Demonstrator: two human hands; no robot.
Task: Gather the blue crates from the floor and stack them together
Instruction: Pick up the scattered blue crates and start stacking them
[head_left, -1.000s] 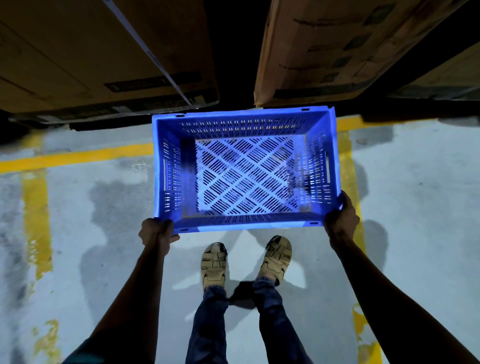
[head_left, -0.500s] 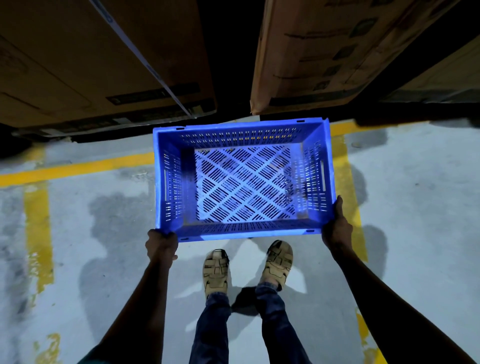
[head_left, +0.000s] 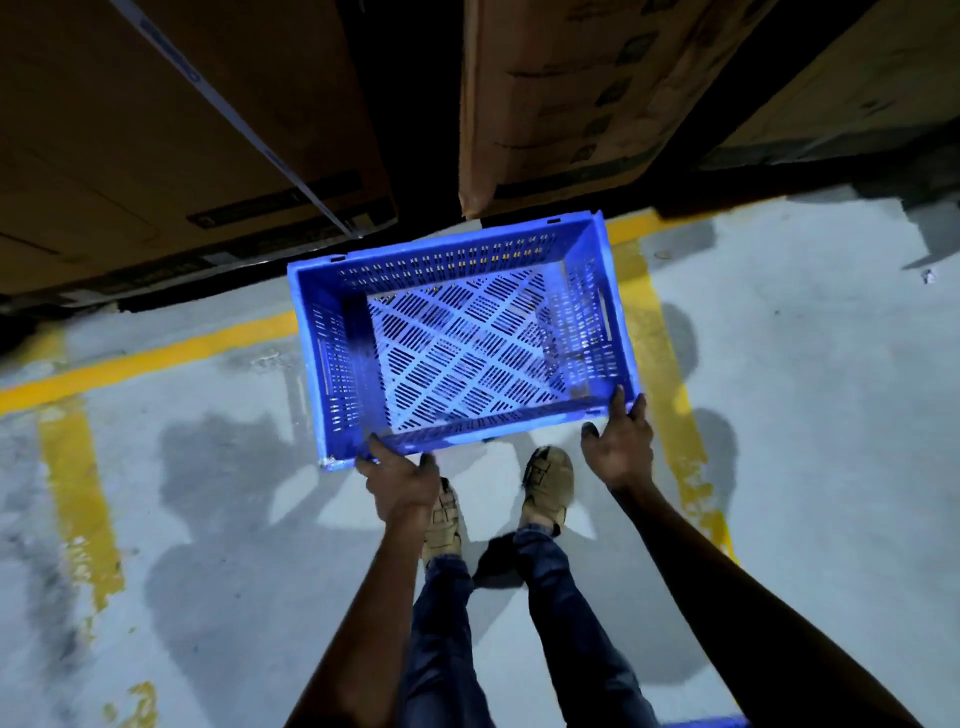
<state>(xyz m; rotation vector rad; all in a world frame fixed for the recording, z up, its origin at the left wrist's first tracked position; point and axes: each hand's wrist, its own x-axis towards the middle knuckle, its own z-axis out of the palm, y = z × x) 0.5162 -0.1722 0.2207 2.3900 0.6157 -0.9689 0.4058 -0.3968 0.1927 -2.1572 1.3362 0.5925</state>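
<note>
1. Overhead, the head view looks down on one blue crate (head_left: 462, 338), empty, its slotted floor and perforated walls open to the camera.
2. It is held above the grey floor (head_left: 810, 374), rotated a little so the far right corner sits higher in the frame than the far left one.
3. The left hand (head_left: 400, 480) grips the near rim close to the near left corner, fingers curled over the edge and pressed together around it.
4. The right hand (head_left: 618, 441) sits at the near right corner, fingers spread loosely, fingertips touching the rim and the outer wall; whether it bears any weight I cannot tell.
5. The crate's far edge lies just under the bottom edge of a cardboard box (head_left: 571, 104) on the right, and near the lower corner of a larger cardboard box (head_left: 171, 130) on the left; a dark gap runs between the two.
6. A yellow line (head_left: 145, 358) crosses the floor to the left of the crate, and another yellow line (head_left: 675, 395) runs down the floor beside the crate's right wall, partly hidden by the right arm.
7. Below the near rim stand two tan shoes (head_left: 548, 486) with dark trousers, well clear of the crate.
8. Open floor spreads to the left, right and behind the feet.
9. A sliver of something blue (head_left: 701, 722) shows at the bottom edge; too little is visible to name it.
</note>
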